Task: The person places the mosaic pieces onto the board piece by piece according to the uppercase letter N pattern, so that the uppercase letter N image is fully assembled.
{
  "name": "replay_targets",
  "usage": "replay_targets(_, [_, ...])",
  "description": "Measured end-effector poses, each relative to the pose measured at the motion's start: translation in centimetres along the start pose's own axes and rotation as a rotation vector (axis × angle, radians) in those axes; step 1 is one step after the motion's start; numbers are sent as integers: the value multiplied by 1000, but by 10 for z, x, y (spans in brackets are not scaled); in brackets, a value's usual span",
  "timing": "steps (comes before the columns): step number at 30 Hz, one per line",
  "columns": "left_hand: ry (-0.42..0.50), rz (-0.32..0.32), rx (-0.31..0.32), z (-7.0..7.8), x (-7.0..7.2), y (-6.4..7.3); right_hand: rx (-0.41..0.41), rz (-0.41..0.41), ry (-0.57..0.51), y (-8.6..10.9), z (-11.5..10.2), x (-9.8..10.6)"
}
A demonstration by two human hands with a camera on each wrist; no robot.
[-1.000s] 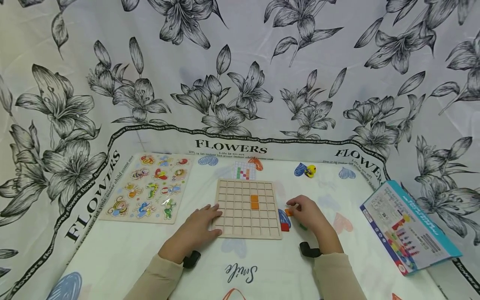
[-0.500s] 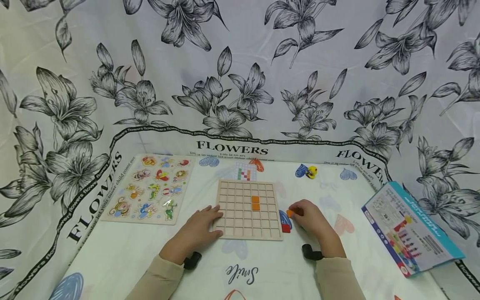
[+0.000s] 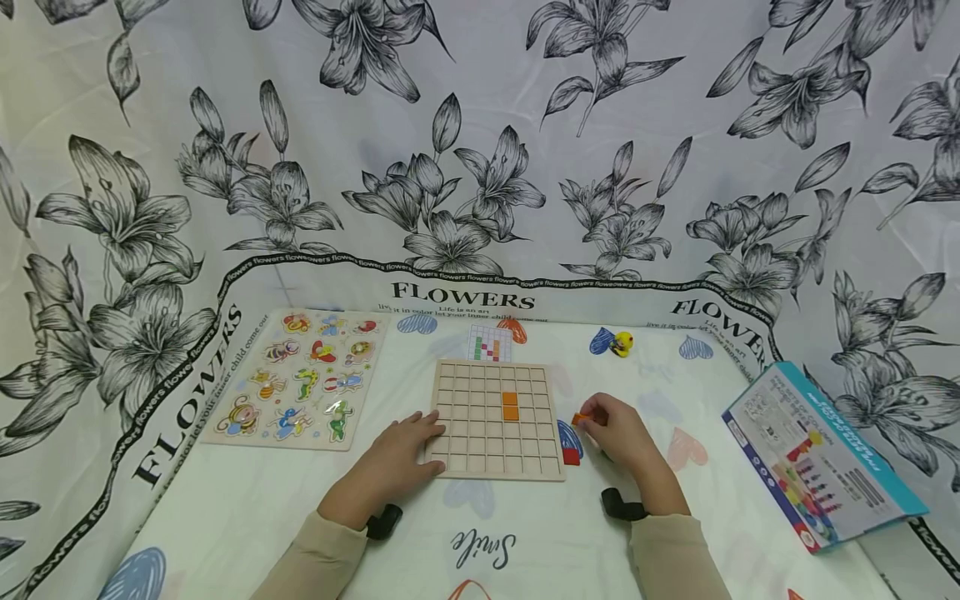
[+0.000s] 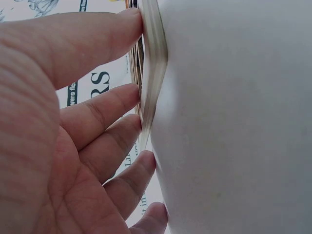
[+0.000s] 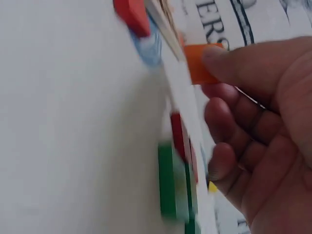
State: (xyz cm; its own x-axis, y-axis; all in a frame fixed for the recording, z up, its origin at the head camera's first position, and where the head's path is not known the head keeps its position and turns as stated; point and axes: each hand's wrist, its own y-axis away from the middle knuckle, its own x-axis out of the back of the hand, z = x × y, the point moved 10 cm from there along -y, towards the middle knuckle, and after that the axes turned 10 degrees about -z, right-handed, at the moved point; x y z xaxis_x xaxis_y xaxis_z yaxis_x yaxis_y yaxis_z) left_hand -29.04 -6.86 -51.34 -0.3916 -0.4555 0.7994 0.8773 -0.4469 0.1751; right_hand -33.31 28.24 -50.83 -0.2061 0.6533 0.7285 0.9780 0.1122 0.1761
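Observation:
A wooden grid board (image 3: 472,442) lies flat on the table, with two orange tiles (image 3: 510,407) in neighbouring cells. My left hand (image 3: 393,462) rests at its left edge, fingers spread and mostly straight; in the left wrist view the thumb and fingertips (image 4: 127,95) touch that edge. Just right of the board, my right hand (image 3: 618,432) pinches an orange square tile (image 5: 196,63) between thumb and fingers. A red tile (image 3: 572,457) lies by the board's right edge. Green tiles (image 5: 167,180) and a dark red tile (image 5: 179,136) show below the right hand in its wrist view.
Behind the board lies a small pattern card (image 3: 489,343) with coloured squares. An insect picture puzzle board (image 3: 288,379) is at the left. A box (image 3: 821,458) leans at the right, and a small yellow toy (image 3: 621,343) sits at the back.
My right hand has picked up the orange tile from the table and tilted it slightly. The green piece that showed beneath that hand is now hidden in the head view. My left hand stays put.

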Motion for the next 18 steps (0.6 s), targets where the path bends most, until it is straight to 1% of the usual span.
replay_targets(2, [1, 0, 0, 0, 0, 0, 22, 16, -18, -2, -12, -4])
replay_targets(4, [5, 0, 2, -1, 0, 0, 48, 8, -37, -5, -28, -12])
replay_targets(6, [7, 5, 2, -1, 0, 0, 82, -20, -39, -9, -45, -25])
replay_targets(9, [11, 8, 6, -1, 0, 0, 116, -87, -33, -14, -65, -46])
replay_targets(13, [16, 3, 11, -1, 0, 0, 158, -131, 21, -18, -82, -65])
replay_targets(18, [22, 2, 16, -1, 0, 1, 192, -112, 69, -22, -90, -72])
